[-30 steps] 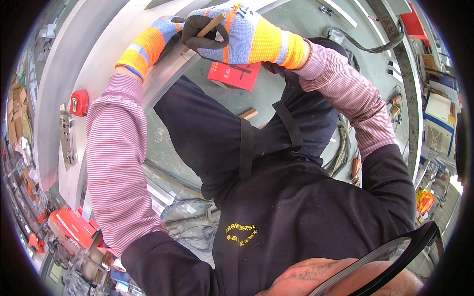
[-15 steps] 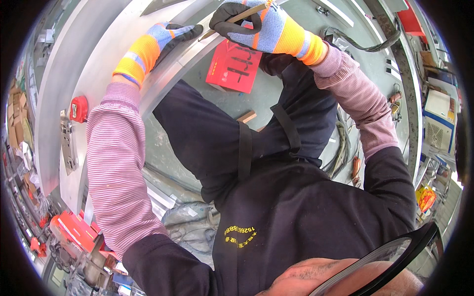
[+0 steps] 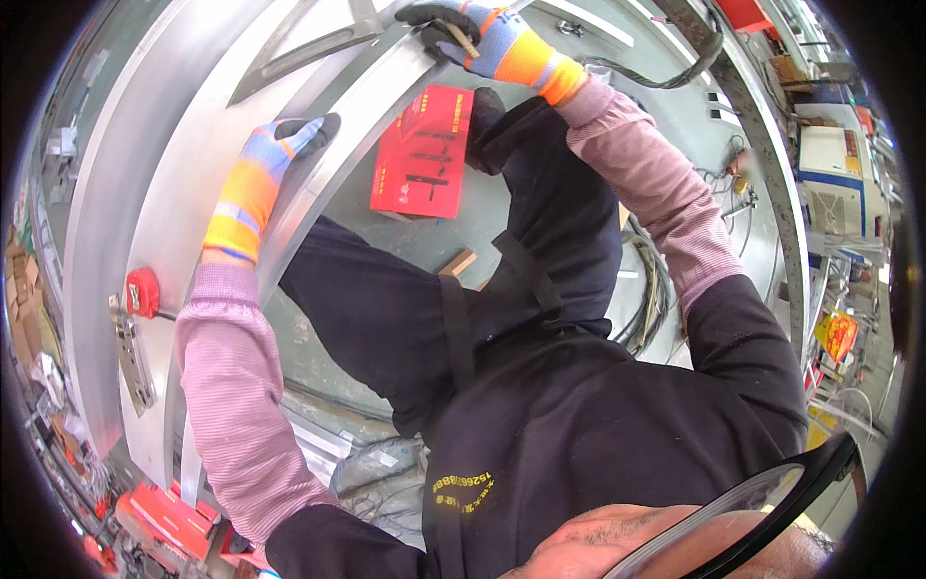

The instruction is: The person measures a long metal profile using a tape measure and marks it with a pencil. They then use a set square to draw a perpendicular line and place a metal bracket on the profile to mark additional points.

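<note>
- The left hand [image 3: 280, 150], in a blue-and-orange glove with dark fingertips, lies on the long metal profile [image 3: 362, 111]; whether its fingers clasp the edge cannot be told.
- The right hand [image 3: 473, 27], gloved alike, is closed on a thin wooden stick [image 3: 465, 41] and sits at the far stretch of the profile; its exact contact with the metal is unclear.
- The profile runs from beside the left wrist, past the left fingertips, up to the right hand.
- Beyond the left fingertips, left of the right hand, a metal set square [image 3: 318, 55] lies on the pale flat surface [image 3: 178, 207].
- Left of the left wrist and nearer the body sits a red tape measure [image 3: 143, 292], with a slotted metal plate [image 3: 133, 357] just past it.
- On the floor [image 3: 352, 183], right of the left hand and nearer the body than the right, is a red box [image 3: 420, 159]; a small wooden block [image 3: 457, 261] lies nearer the body still.
- Dark cable [image 3: 666, 79] curves to the right of the right hand.
</note>
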